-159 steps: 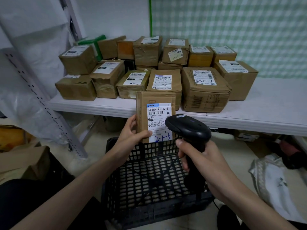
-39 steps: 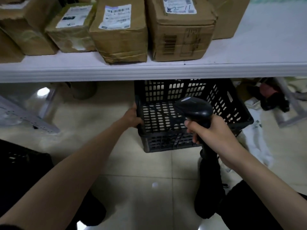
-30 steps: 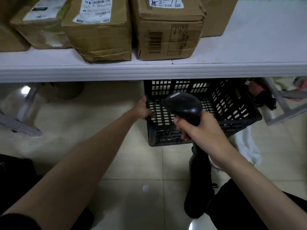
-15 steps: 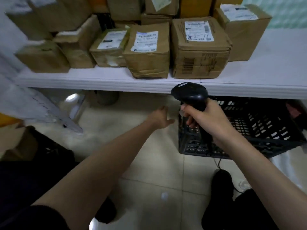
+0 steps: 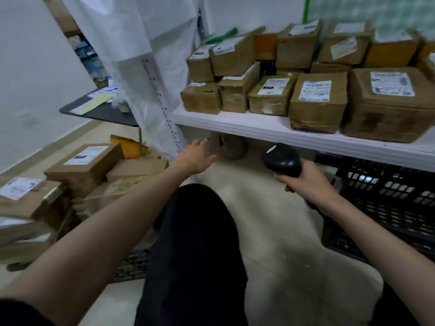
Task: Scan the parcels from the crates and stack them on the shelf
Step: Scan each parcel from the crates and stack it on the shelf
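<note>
Reaching forward, left hand (image 5: pixel 196 156) spreads its fingers apart, empty; right hand (image 5: pixel 303 182) grips the scanner (image 5: pixel 282 161).

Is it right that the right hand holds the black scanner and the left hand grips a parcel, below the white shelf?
Not quite. The head view shows the left hand holding nothing: its fingers are spread open in the air, below the edge of the white shelf. The rest is right: the right hand holds the black scanner.
</note>
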